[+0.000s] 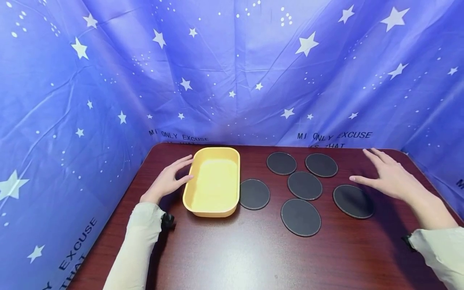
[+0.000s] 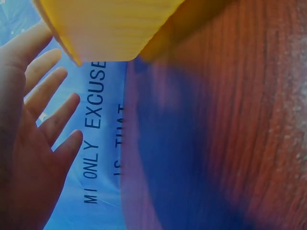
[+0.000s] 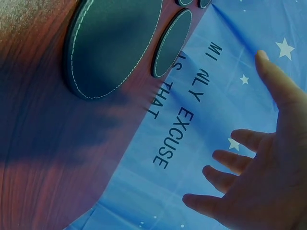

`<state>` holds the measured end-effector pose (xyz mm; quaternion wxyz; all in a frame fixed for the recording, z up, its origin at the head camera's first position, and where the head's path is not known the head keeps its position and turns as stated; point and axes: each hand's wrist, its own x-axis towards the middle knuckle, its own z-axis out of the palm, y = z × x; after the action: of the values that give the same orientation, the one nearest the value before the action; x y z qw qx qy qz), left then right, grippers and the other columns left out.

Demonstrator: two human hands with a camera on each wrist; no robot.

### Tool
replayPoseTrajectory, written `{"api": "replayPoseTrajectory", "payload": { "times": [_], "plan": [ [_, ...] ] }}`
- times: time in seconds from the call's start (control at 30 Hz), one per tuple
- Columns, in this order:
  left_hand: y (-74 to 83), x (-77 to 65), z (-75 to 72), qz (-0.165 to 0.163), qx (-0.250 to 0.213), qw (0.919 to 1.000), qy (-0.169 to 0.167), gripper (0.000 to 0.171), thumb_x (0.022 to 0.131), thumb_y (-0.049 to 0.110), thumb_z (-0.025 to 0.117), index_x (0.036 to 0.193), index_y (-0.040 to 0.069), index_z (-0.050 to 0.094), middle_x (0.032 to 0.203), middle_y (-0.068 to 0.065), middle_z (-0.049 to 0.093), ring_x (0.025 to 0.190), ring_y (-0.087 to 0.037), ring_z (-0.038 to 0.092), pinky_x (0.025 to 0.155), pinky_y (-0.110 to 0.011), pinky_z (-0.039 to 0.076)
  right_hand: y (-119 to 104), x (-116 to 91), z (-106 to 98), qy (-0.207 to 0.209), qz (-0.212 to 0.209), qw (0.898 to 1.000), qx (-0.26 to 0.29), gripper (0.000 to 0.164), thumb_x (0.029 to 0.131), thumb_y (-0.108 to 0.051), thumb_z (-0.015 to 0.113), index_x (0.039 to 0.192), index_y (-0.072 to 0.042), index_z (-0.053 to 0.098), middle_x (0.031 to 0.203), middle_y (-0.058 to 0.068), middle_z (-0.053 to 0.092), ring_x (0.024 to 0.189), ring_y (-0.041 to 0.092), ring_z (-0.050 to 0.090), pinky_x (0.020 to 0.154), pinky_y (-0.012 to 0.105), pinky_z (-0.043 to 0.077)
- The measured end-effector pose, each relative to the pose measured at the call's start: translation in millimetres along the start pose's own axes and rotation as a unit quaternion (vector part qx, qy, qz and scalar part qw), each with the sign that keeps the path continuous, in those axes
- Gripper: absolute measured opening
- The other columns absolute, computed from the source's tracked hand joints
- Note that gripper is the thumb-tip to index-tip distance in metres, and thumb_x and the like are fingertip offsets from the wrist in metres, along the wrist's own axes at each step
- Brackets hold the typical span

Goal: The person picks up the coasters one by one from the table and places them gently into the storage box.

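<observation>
A yellow rectangular tray (image 1: 212,210) with raised walls stands left of the table's middle, and nothing lies in it. At its left wall is my left hand (image 1: 167,180), fingers spread and fairly straight; whether the fingertips touch the rim I cannot tell. Several round black coasters with pale stitched edges lie to the right of the tray. One coaster (image 1: 255,194) sits right against the tray's right side. My right hand (image 1: 393,177) hovers above the table's right part, fingers extended and holding nothing. Nearest to it is the rightmost coaster (image 1: 353,201).
The dark red wooden table (image 1: 232,257) ends at a blue star-printed curtain (image 1: 235,80) behind and on both sides. Other coasters lie flat near the far edge, such as the back-left coaster (image 1: 281,163) and back-right coaster (image 1: 321,165). The front coaster (image 1: 301,217) lies closest to me.
</observation>
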<state>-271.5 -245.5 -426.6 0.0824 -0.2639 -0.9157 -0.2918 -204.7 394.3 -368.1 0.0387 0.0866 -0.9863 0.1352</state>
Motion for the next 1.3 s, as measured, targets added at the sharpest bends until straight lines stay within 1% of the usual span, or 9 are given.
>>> {"api": "replayPoseTrajectory", "payload": {
  "times": [0.17,0.4,0.6,0.8,0.97,1.3],
  "plan": [
    [-1.3,-1.0,1.3,-0.001,-0.003,1.0,-0.007,0.055,0.093,0.026,0.07,0.142,0.008,0.055,0.154,-0.009,0.048,0.144,-0.031,0.043,0.117,-0.05,0.033,2,-2,2,0.007,-0.003,1.0,0.009,0.1,0.088,-0.048,0.069,0.155,0.007,0.02,0.155,0.04,0.02,0.139,0.063,0.021,0.103,0.079,0.022],
    [-0.8,-0.5,0.0,-0.013,-0.013,0.9996,-0.021,0.056,0.094,0.028,0.07,0.143,0.009,0.054,0.155,-0.005,0.048,0.145,-0.027,0.042,0.119,-0.048,0.032,7,-9,9,0.01,-0.001,1.0,0.027,0.099,0.088,-0.046,0.07,0.154,0.009,0.02,0.154,0.041,0.02,0.143,0.06,0.017,0.106,0.077,0.019],
    [1.0,-1.3,-2.8,-0.023,-0.004,0.9993,-0.029,0.057,0.093,0.029,0.07,0.145,0.01,0.053,0.155,-0.003,0.047,0.145,-0.026,0.041,0.119,-0.047,0.033,6,-11,13,0.018,-0.011,0.999,0.048,0.095,0.089,-0.042,0.071,0.153,0.01,0.023,0.154,0.04,0.022,0.144,0.058,0.018,0.112,0.074,0.016],
    [3.0,-1.1,-3.9,-0.021,0.003,0.9992,-0.033,0.058,0.094,0.032,0.069,0.145,0.01,0.052,0.156,-0.005,0.046,0.145,-0.029,0.041,0.118,-0.049,0.033,9,-16,18,0.026,-0.016,0.998,0.063,0.095,0.088,-0.039,0.072,0.152,0.011,0.023,0.153,0.04,0.024,0.144,0.058,0.019,0.113,0.073,0.016],
    [2.1,-4.1,-2.8,-0.022,0.012,0.999,-0.036,0.059,0.094,0.03,0.069,0.146,0.01,0.051,0.156,-0.007,0.046,0.145,-0.03,0.042,0.118,-0.05,0.033,13,-21,25,0.032,-0.018,0.997,0.072,0.095,0.086,-0.037,0.075,0.152,0.01,0.026,0.152,0.04,0.026,0.142,0.058,0.022,0.113,0.072,0.017],
    [6.3,-3.2,-0.4,-0.028,0.008,0.9987,-0.042,0.059,0.095,0.03,0.067,0.147,0.009,0.049,0.158,-0.006,0.043,0.146,-0.032,0.039,0.12,-0.05,0.03,15,-29,35,0.036,-0.021,0.996,0.082,0.094,0.084,-0.035,0.077,0.151,0.01,0.028,0.149,0.04,0.029,0.14,0.059,0.024,0.111,0.073,0.019]
  ]
}}
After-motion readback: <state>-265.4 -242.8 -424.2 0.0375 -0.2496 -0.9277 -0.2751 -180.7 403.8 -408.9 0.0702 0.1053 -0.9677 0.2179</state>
